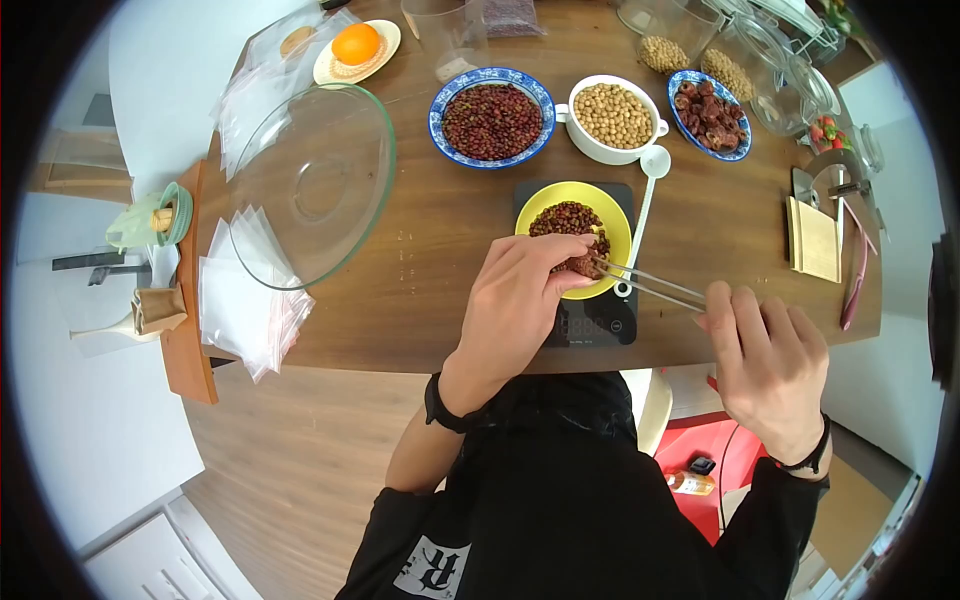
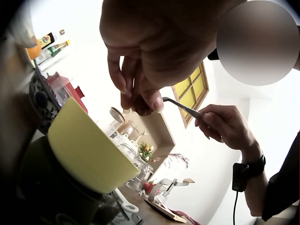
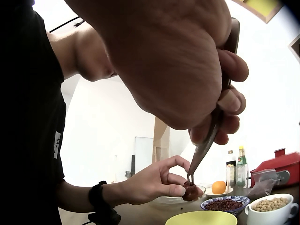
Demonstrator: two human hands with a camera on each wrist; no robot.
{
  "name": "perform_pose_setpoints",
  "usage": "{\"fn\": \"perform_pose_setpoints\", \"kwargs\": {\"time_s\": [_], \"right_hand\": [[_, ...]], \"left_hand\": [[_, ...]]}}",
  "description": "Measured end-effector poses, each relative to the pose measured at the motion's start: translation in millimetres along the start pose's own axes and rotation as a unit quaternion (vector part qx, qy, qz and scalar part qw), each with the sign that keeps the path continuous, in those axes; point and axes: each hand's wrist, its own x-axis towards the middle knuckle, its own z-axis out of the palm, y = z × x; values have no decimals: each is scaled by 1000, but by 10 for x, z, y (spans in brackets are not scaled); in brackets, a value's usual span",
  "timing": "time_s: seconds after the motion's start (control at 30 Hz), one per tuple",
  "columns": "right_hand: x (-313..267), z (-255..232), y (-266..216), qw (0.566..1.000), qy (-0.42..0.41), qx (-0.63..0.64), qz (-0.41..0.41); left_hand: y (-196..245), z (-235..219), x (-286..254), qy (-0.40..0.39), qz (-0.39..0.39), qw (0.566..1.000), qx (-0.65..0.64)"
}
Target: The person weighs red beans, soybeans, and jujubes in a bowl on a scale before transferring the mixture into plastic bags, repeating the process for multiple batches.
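Over the yellow bowl (image 1: 622,232), the left hand (image 1: 512,305) pinches a dark red dried fruit (image 1: 580,266) between thumb and fingers. The right hand (image 1: 768,365) grips metal tweezers (image 1: 665,290), whose tips touch the fruit. In the right wrist view the fruit (image 3: 190,191) hangs from the left fingertips above the bowl's rim, with the tweezer tips at its top. Small dark red beans (image 1: 565,217) lie in the yellow bowl, which stands on a black scale (image 1: 590,330); its display cannot be read.
Behind stand a blue-patterned bowl of red beans (image 1: 490,122), a white bowl of chickpeas (image 1: 612,116) and a dish of dried fruit (image 1: 710,118). A white spoon (image 1: 648,200) lies right of the scale. Left are a glass lid (image 1: 315,190) and plastic bags (image 1: 245,300).
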Motion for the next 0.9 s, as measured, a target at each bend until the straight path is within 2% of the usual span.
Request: {"fn": "perform_pose_setpoints", "kwargs": {"time_s": [0.23,0.3,0.53,0.9], "right_hand": [[-13,38,9,999,13,-36,-29],[-24,31,13,999,19,-29,-24],[-72,-6,29,998,48,-34,5],[-57,14,-13,999,36,-10,12]], "left_hand": [[-14,-27,-18,-20,15,999,31],[-29,-24,-48,-29,-14,999,5],[1,-40,5,-14,-6,1000,18],[23,-35,1,-18,-4,1000,17]]}}
